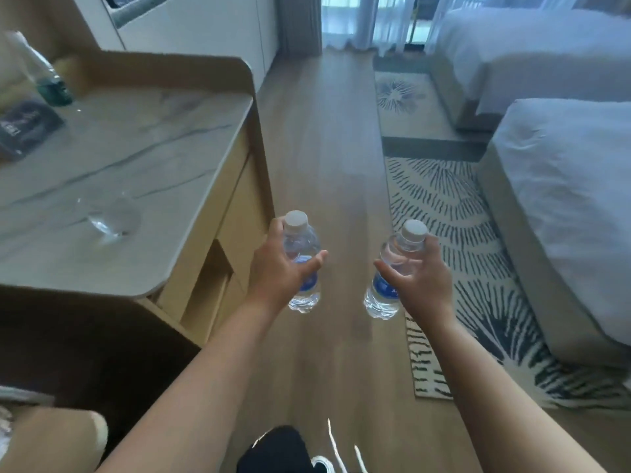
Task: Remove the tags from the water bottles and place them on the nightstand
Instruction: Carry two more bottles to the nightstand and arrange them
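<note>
Nearest the camera: a dark shoe [283, 452] on the wood floor [327, 148], both bare forearms reaching forward over it.

Two water bottles, one per hand, both mid-air over the floor, well apart from each other. Left hand [278, 268] wraps the left bottle [302, 264] around the upper body, thumb across the blue label. Right hand [418, 271] wraps the right bottle [392, 271] just below the neck, thumb across the front. Both bottles near upright: long axis roughly vertical, white caps up and leaning slightly away from the camera, bases down. Both clear, blue label around the middle. Can't make out any tag on either.

Left of the hands: worktop [129, 158] with a marble-look top, carrying one clear glass [114, 216], one dark booklet [24, 126] and one blurred bottle [41, 73] at the far left.

Right: patterned rug [454, 213], then two beds with white bedding, near bed [573, 186] and far bed [532, 46]. Curtains [362, 18] at the far end.
</note>
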`<state>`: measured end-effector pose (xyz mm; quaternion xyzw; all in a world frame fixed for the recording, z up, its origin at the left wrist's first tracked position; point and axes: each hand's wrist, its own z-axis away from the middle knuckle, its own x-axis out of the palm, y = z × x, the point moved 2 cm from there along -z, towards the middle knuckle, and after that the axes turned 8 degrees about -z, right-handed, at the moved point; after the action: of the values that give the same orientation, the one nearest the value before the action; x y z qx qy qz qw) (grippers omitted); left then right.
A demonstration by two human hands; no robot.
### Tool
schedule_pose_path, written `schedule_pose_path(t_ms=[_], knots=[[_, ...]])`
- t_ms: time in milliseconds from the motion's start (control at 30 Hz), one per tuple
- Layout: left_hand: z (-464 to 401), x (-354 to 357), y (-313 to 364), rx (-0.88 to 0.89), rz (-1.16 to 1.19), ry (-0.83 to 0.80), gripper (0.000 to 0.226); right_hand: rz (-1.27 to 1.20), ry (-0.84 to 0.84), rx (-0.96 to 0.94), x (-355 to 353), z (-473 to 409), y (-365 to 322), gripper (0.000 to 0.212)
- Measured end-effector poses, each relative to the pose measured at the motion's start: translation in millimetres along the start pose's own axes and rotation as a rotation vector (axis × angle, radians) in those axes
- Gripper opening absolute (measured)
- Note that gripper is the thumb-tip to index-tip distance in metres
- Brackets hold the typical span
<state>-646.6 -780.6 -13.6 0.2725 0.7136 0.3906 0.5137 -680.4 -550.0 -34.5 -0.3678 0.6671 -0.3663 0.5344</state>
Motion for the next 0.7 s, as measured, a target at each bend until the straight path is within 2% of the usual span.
schedule_pose_path(t_ms=[333,700], knots=[[-158,123,4,0.107,-0.034,-0.125,0.053,-0.020,0.161,0.112,-24,-145,68,0.067],[-417,261,30,0.190,-0.054,-0.241,0.058,0.002,0.248,0.194,-24,-412,120,0.075]])
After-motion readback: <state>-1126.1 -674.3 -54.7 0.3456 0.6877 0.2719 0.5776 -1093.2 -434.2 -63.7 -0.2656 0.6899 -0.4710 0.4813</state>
